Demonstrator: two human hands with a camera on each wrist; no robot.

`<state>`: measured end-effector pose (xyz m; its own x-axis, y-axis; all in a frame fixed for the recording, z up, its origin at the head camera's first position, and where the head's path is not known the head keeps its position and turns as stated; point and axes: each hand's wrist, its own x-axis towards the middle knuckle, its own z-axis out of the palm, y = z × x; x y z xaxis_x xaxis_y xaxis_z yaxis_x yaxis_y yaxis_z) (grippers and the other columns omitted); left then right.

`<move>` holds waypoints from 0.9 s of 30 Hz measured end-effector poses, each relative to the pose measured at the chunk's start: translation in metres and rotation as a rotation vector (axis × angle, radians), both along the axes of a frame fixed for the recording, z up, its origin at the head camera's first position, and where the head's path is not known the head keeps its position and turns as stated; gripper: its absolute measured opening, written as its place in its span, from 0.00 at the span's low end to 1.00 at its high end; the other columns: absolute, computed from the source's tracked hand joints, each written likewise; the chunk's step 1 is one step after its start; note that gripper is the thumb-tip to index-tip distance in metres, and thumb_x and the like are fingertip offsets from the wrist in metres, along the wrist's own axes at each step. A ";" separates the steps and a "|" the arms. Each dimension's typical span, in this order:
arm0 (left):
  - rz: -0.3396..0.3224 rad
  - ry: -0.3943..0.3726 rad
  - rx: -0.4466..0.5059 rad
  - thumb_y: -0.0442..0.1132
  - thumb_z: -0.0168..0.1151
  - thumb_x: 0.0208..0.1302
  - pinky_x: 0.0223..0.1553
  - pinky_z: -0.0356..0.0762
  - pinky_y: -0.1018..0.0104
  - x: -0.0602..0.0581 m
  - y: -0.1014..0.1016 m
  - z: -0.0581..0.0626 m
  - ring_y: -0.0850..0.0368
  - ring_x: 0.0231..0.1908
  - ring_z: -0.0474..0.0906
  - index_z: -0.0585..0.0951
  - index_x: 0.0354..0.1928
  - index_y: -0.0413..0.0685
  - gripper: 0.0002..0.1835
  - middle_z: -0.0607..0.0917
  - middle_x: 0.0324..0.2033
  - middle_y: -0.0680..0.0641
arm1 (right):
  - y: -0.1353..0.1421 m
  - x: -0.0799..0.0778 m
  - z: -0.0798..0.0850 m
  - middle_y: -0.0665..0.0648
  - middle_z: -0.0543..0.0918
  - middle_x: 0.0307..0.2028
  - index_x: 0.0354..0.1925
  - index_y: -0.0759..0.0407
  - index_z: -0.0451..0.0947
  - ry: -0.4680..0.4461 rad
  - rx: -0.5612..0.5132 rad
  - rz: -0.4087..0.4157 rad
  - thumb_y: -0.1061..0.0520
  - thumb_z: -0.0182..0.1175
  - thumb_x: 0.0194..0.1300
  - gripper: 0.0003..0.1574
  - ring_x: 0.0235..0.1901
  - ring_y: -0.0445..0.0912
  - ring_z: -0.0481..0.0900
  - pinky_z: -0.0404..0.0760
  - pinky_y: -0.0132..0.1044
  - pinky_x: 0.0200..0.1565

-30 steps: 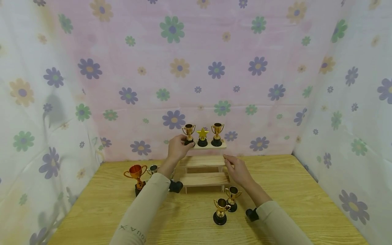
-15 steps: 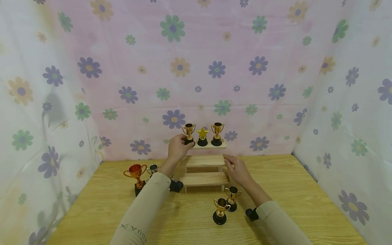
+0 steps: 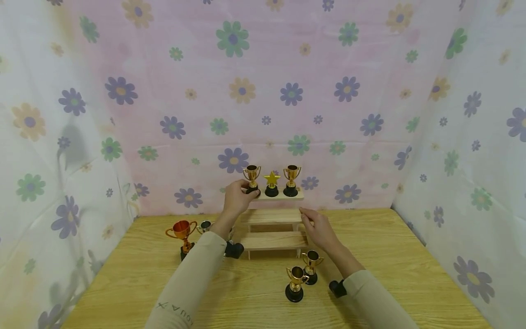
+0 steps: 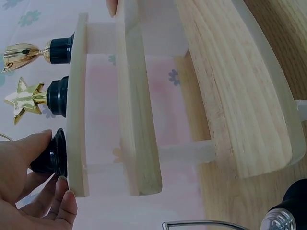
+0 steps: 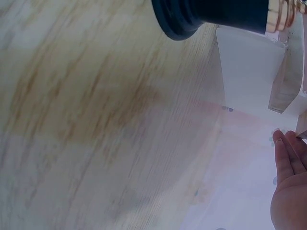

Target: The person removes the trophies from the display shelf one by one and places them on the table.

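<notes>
My left hand (image 3: 238, 199) pinches the black base of a gold trophy cup (image 3: 252, 174) at the left end of a three-tier wooden stand's (image 3: 275, 240) top shelf. In the left wrist view, thumb and fingers wrap this base (image 4: 47, 155) close against the board. Beside it on the same shelf stand a gold star trophy (image 3: 271, 183) and another gold trophy cup (image 3: 291, 178), both upright. My right hand (image 3: 319, 229) holds the right end of the middle shelf. In the right wrist view its fingertips (image 5: 278, 136) are at the board's corner.
Two gold trophy cups (image 3: 295, 284) (image 3: 312, 262) stand on the table in front of the stand. An orange-bronze cup (image 3: 182, 232) and a silver cup (image 3: 204, 225) stand at left, partly behind my left arm. Floral cloth walls (image 3: 263, 132) enclose the table.
The gold trophy cup in my left hand has shifted slightly left, widening its gap to the star trophy. My right hand stays at the middle shelf's end.
</notes>
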<state>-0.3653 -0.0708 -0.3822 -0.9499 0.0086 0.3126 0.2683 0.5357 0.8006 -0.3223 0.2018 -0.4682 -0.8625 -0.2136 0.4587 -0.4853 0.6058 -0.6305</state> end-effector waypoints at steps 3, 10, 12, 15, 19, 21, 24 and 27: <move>0.007 0.022 -0.020 0.39 0.71 0.66 0.39 0.84 0.53 0.003 -0.002 0.002 0.45 0.42 0.86 0.84 0.53 0.37 0.17 0.85 0.49 0.39 | 0.000 0.001 0.000 0.69 0.78 0.63 0.67 0.69 0.74 -0.010 -0.002 -0.001 0.58 0.50 0.81 0.24 0.61 0.62 0.79 0.80 0.56 0.57; 0.007 0.032 -0.067 0.42 0.72 0.66 0.33 0.79 0.59 0.008 -0.005 0.008 0.50 0.35 0.81 0.84 0.54 0.39 0.19 0.85 0.50 0.40 | 0.000 0.001 0.001 0.69 0.78 0.63 0.67 0.68 0.74 -0.009 0.008 -0.004 0.58 0.50 0.81 0.24 0.60 0.62 0.80 0.80 0.57 0.56; -0.001 0.032 -0.067 0.42 0.72 0.66 0.31 0.78 0.61 0.010 -0.005 0.010 0.51 0.33 0.80 0.84 0.54 0.39 0.19 0.85 0.50 0.40 | 0.000 0.002 0.001 0.69 0.78 0.64 0.67 0.68 0.74 -0.010 0.011 -0.007 0.58 0.50 0.81 0.24 0.60 0.62 0.80 0.80 0.57 0.57; -0.015 0.041 -0.063 0.41 0.72 0.65 0.30 0.76 0.63 0.013 -0.006 0.012 0.52 0.32 0.79 0.84 0.52 0.39 0.18 0.86 0.49 0.40 | 0.000 0.001 0.002 0.69 0.78 0.64 0.67 0.68 0.74 -0.010 0.010 -0.008 0.58 0.50 0.81 0.24 0.60 0.62 0.79 0.80 0.57 0.57; -0.031 0.047 -0.061 0.40 0.73 0.65 0.30 0.75 0.63 0.015 -0.008 0.012 0.52 0.31 0.79 0.85 0.51 0.39 0.17 0.86 0.47 0.40 | 0.000 0.000 0.002 0.69 0.78 0.63 0.67 0.69 0.74 -0.009 0.006 -0.003 0.58 0.50 0.81 0.24 0.60 0.62 0.79 0.80 0.56 0.57; -0.035 0.042 -0.062 0.41 0.73 0.65 0.30 0.75 0.63 0.017 -0.009 0.011 0.53 0.31 0.79 0.85 0.51 0.39 0.17 0.86 0.47 0.41 | 0.000 0.000 0.002 0.69 0.78 0.63 0.67 0.68 0.74 -0.010 0.003 -0.001 0.58 0.50 0.81 0.24 0.60 0.62 0.80 0.80 0.56 0.57; -0.042 0.036 -0.063 0.42 0.73 0.65 0.30 0.75 0.63 0.020 -0.009 0.010 0.53 0.32 0.79 0.84 0.52 0.40 0.18 0.86 0.48 0.42 | 0.000 0.000 0.001 0.69 0.78 0.63 0.67 0.69 0.74 -0.010 0.003 0.001 0.58 0.50 0.81 0.24 0.59 0.62 0.80 0.80 0.56 0.56; -0.053 0.031 -0.063 0.43 0.74 0.64 0.29 0.75 0.63 0.026 -0.008 0.010 0.54 0.32 0.79 0.84 0.53 0.40 0.19 0.86 0.48 0.42 | 0.000 0.000 0.000 0.69 0.78 0.63 0.67 0.69 0.74 -0.006 0.002 0.001 0.59 0.51 0.81 0.23 0.59 0.61 0.81 0.81 0.56 0.56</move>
<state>-0.3389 -0.0790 -0.3719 -0.9374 0.0794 0.3390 0.3218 0.5693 0.7565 -0.3227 0.2019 -0.4681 -0.8648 -0.2157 0.4535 -0.4827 0.6062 -0.6321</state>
